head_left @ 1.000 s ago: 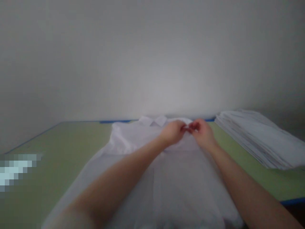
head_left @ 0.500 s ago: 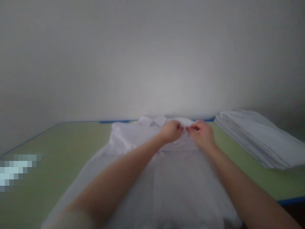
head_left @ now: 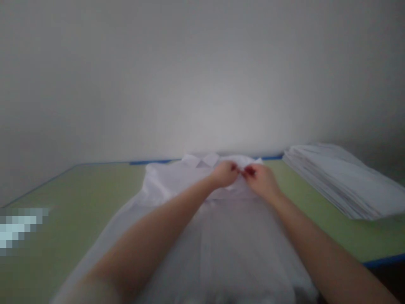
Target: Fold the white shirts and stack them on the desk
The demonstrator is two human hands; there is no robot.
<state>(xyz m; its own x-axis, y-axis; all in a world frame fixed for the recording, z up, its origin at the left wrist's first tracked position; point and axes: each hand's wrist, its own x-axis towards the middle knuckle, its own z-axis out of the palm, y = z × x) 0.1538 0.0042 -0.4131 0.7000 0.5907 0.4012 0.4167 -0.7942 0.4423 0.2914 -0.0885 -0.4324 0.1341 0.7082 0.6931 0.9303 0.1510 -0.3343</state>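
A white shirt (head_left: 177, 245) lies spread over the table, its collar (head_left: 201, 161) at the far end near the wall. Over the upper right of the shirt, my left hand (head_left: 225, 174) is closed in a pinch, its fingertips at the fabric. My right hand (head_left: 261, 179) pinches the cloth close beside it, the fingertips of both hands almost meeting. What exactly lies between the fingertips is too small and blurred to make out, apart from the white fabric around them. My left forearm crosses over the shirt's middle and hides part of it.
A stack of flat white folded sheets or garments (head_left: 351, 181) rests at the right of the green table (head_left: 95, 198). Blue edging (head_left: 150, 162) runs along the table's border. A plain grey wall (head_left: 202, 76) stands directly behind. A pixelated patch (head_left: 20, 230) covers the left edge.
My right hand has moved slightly left, bringing its fingertips nearer to my left hand's. Both hands stay at the shirt's upper right. The whole view has shifted a little.
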